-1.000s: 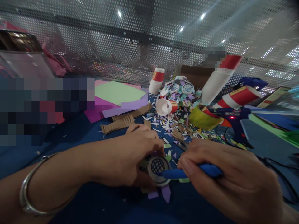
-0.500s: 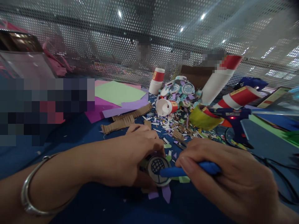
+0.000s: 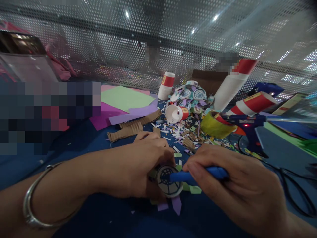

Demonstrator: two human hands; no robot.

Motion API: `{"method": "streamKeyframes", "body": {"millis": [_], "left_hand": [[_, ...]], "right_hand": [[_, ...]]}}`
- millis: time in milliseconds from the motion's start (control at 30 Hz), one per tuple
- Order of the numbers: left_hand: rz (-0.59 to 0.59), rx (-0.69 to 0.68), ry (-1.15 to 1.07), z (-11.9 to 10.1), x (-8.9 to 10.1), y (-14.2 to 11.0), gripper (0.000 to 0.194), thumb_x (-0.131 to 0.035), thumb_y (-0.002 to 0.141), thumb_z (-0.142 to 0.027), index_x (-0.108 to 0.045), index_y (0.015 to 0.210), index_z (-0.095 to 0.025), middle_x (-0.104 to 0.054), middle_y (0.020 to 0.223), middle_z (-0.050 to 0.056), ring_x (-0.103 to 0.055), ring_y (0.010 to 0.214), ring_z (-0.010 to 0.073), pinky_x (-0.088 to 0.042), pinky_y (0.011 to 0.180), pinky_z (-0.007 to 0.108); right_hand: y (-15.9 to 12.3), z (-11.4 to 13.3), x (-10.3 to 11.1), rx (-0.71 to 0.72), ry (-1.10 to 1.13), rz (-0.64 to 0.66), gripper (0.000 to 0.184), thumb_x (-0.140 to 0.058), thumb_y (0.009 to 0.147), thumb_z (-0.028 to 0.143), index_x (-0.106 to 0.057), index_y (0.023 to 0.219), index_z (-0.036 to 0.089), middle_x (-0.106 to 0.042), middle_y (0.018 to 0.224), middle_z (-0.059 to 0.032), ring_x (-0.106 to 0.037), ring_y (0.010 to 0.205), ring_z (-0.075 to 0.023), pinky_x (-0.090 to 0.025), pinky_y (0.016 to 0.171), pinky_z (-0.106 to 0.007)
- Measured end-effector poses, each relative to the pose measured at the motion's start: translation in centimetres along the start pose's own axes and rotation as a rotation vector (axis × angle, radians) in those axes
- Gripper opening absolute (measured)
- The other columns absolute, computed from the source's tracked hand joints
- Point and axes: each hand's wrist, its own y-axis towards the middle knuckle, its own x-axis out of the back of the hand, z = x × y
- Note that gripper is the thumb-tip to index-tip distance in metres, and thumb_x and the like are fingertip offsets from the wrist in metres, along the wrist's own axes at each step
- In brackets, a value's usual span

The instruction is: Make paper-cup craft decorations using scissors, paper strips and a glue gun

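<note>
Low in the middle of the frame we see the disc (image 3: 168,181), a small round piece with a dark grid drawn on its pale face, lying on the blue table (image 3: 104,218). Our left hand (image 3: 138,168) is closed round its left edge, fingers curled over the top, pinning it flat. Our right hand (image 3: 237,188) is clamped on a blue pen (image 3: 195,176), whose tip rests on the disc's face.

Compared with a second ago, the pen has slid a little to the left across the disc, so more of the grid is now covered by its barrel, and the right hand has come in closer to the left. The disc itself has hardly moved. We judge the drawing on the face is still in hand, not finished.

Purple and green scraps (image 3: 176,204) lie just below the disc. Further up sit paper shreds, a tipped cup (image 3: 176,113), a pile of finished discs (image 3: 189,95), and at right the glue gun (image 3: 247,127).
</note>
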Motion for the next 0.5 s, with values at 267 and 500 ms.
{"method": "streamKeyframes", "body": {"millis": [267, 500], "left_hand": [[-0.012, 0.009, -0.003, -0.13, -0.12, 0.14, 0.037, -0.078, 0.068, -0.039, -0.064, 0.097, -0.022, -0.056, 0.092, 0.002, -0.048, 0.096, 0.0253, -0.037, 0.085, 0.037], [0.0, -0.009, -0.017, 0.04, 0.17, 0.04, 0.034, -0.077, 0.069, -0.039, -0.063, 0.095, -0.023, -0.056, 0.093, 0.002, -0.048, 0.097, 0.0254, -0.036, 0.087, 0.037]], "right_hand": [[-0.01, -0.19, -0.05, 0.006, -0.057, -0.021, 0.016, -0.059, 0.086, 0.013, -0.063, 0.074, 0.022, -0.068, 0.067, 0.0019, -0.064, 0.056, -0.0119, -0.048, 0.05, -0.023], [0.06, -0.16, 0.03, 0.044, -0.05, -0.002, 0.015, -0.057, 0.087, 0.013, -0.062, 0.077, 0.023, -0.069, 0.069, 0.0018, -0.064, 0.058, -0.0126, -0.05, 0.052, -0.024]]}}
